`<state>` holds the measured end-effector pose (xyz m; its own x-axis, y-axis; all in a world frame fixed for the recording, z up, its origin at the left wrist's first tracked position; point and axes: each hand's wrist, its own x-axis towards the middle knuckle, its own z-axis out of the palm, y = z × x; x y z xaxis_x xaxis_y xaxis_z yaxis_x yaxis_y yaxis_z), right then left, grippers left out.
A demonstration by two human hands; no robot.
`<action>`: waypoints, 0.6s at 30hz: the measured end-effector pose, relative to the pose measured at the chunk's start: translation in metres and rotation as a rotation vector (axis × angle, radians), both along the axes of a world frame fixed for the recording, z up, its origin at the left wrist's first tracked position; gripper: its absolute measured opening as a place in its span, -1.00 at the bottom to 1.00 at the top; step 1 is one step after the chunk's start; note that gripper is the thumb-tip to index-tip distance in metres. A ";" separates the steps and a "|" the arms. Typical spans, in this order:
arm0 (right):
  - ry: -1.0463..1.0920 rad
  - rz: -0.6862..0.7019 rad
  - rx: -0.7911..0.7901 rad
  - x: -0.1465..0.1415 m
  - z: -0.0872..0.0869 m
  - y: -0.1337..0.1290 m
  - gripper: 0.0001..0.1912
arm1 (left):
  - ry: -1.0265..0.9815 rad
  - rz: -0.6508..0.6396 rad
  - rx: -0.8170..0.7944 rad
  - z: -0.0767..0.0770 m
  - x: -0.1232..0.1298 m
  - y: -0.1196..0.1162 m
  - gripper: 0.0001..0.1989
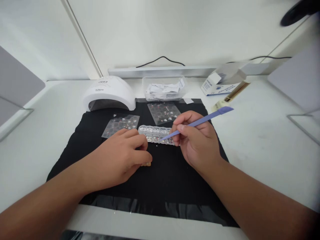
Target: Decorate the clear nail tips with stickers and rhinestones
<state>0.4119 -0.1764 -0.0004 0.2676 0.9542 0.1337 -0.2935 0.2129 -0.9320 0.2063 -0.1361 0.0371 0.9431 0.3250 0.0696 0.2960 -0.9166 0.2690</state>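
Between thumb and bent fingers of the right hand [197, 143], pinched: a purple stick [206, 118], tip down over the near row of a clear compartment case [155, 134]. Cannot tell whether tip and contents touch. Under the left hand [126, 155], with fingers curled in toward the thumb, a small yellowish piece [148, 164], mostly hidden; cannot tell whether pinched or merely pressed down.

To work well, by judgement: steer the tip with small finger movements, steady the right wrist, go for one tiny bit at a time, and avoid jogging the case. Best to hold the yellowish piece still with the left.

Long axis of the stick slanting across the view: broad, flattened end up and away to the right, pointed end down to the left. Long axis of the case running left to right, compartments in two rows.

Just nearer than the case, a loose white speck [157, 145] on the black mat [162, 190]. Farther out, a left patterned sheet [120, 126] and a farther patterned sheet [163, 113]. Behind, from left to right: a white arched lamp [110, 90], a clear tub [160, 99] of paper slips [162, 88], a gold-capped bottle [235, 92] beside an open carton [208, 85].
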 end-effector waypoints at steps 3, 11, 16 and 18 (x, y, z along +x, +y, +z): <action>0.009 -0.008 0.005 0.001 0.000 0.000 -0.95 | 0.004 -0.007 0.028 0.000 0.000 0.001 -0.72; 0.038 0.002 0.015 0.003 -0.004 0.003 -0.94 | 0.023 -0.016 0.064 0.002 -0.001 0.000 -0.69; 0.033 -0.003 0.003 0.003 -0.003 0.003 -0.94 | 0.034 -0.020 0.086 0.002 -0.001 0.000 -0.67; 0.027 -0.006 -0.001 0.003 -0.002 0.003 -0.94 | 0.042 -0.021 0.097 0.002 0.000 0.000 -0.66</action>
